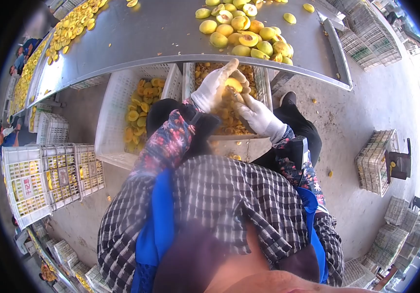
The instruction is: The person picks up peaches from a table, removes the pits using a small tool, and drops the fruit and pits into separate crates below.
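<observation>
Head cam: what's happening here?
A person in white gloves holds a yellow fruit piece in the left hand, with the right hand up against it, over a white crate of cut fruit. A heap of fruit sits on the metal table above.

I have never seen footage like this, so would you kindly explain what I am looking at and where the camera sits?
There is no machine: one camera sits on a person's head, looking down through a wide lens, so their checked shirt fills the bottom. The left hand and right hand, in white gloves, together hold a yellow fruit piece above a white crate of more pieces. Ahead, a metal table carries yellow fruit halves. Stacked crates stand on the floor.
</observation>
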Demonstrator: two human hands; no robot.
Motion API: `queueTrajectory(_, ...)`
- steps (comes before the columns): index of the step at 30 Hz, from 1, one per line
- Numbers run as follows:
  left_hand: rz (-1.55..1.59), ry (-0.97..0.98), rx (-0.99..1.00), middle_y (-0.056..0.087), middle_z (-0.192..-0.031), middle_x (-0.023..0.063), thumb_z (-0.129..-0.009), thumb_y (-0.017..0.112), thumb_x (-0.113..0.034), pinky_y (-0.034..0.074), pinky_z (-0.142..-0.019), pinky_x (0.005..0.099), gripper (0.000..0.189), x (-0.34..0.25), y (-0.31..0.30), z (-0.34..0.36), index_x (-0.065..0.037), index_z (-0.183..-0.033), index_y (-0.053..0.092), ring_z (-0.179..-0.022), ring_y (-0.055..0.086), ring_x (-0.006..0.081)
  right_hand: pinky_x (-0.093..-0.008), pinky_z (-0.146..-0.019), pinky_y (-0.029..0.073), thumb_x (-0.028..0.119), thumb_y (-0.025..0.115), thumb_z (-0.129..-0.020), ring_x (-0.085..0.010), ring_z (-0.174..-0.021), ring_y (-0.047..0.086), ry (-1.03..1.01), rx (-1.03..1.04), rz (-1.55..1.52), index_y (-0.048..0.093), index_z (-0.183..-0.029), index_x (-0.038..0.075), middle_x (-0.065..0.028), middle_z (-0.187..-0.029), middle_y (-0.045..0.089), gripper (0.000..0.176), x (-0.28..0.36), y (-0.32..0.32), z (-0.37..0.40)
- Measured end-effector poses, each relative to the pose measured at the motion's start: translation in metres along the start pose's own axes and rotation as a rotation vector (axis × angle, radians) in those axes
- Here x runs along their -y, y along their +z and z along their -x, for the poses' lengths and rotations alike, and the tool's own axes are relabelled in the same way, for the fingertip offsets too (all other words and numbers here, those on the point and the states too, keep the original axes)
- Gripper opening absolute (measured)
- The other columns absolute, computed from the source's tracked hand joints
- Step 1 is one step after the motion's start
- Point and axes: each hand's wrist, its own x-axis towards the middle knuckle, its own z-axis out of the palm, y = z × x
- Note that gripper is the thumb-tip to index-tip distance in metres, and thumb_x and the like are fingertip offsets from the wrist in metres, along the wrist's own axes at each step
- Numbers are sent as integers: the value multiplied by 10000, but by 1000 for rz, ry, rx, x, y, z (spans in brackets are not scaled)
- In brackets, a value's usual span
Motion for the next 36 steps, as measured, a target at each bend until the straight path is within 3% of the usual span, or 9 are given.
queueTrajectory(4,123,-29,61,634,-816,123,-915,587,-509,558,-713,404,464,-8,6,4,-53,-832,576,-763,659,279,-208,-396,320,362,491,-1003,-76,-455,411,511,227,-1033,559,-1083,79,4,-655,469,302,37,-7,3)
queueTrajectory(5,207,-35,68,631,-811,119,-906,601,-508,560,-713,421,453,-9,9,5,-64,-822,567,-759,658,284,-204,-329,215,405,485,-1000,-53,-381,293,565,178,-1127,550,-998,107,30,-592,389,305,39,-2,2)
queueTrajectory(11,342,81,-81,650,-817,96,-907,623,-467,556,-666,380,406,7,12,-7,-69,-838,590,-700,656,258,-203,-325,216,399,482,-1001,-54,-372,280,549,282,-1467,547,-1001,88,29,-587,388,318,35,-3,-2)
queueTrajectory(16,-345,466,-468,661,-731,78,-907,657,-366,512,-597,266,372,-4,-2,-4,-6,-811,648,-610,619,154,-203,-324,215,399,494,-996,-60,-378,279,567,143,-1275,545,-1008,83,20,-590,390,321,43,3,5)
queueTrajectory(18,-131,490,-580,670,-697,42,-915,649,-353,454,-562,230,383,-22,-46,-3,-15,-737,674,-599,602,98,-199,-323,206,407,498,-993,-59,-380,273,537,127,-1219,546,-1015,90,21,-591,387,322,39,-8,11)
queueTrajectory(21,-897,508,-793,718,-812,61,-895,647,-394,498,-659,286,389,-61,-120,28,-18,-978,706,-709,656,157,-288,-513,429,336,520,-982,-183,-554,517,16,52,-148,534,-1099,41,-70,-695,532,317,18,-24,16)
queueTrajectory(24,-2045,524,-1179,687,-1101,86,-865,681,-312,505,-834,319,302,-97,-134,60,-96,-1074,705,-922,665,241,-427,-867,497,247,538,-952,-401,-1033,617,178,-4,338,446,-1243,14,-283,-1045,632,385,7,-18,18)
queueTrajectory(28,-1330,498,-681,654,-1159,107,-860,685,-311,475,-938,372,378,-106,-134,2,-108,-1178,653,-1049,622,280,-424,-873,491,189,570,-918,-394,-1023,618,113,4,362,416,-1236,22,-250,-1033,642,391,-3,-10,15)
queueTrajectory(36,-1749,66,-416,599,-1223,211,-814,644,-534,450,-962,427,718,-72,-52,-122,-52,-1324,492,-1141,567,354,-426,-851,489,166,590,-900,-397,-989,619,177,19,420,425,-1207,25,-228,-1010,645,375,4,-11,9)
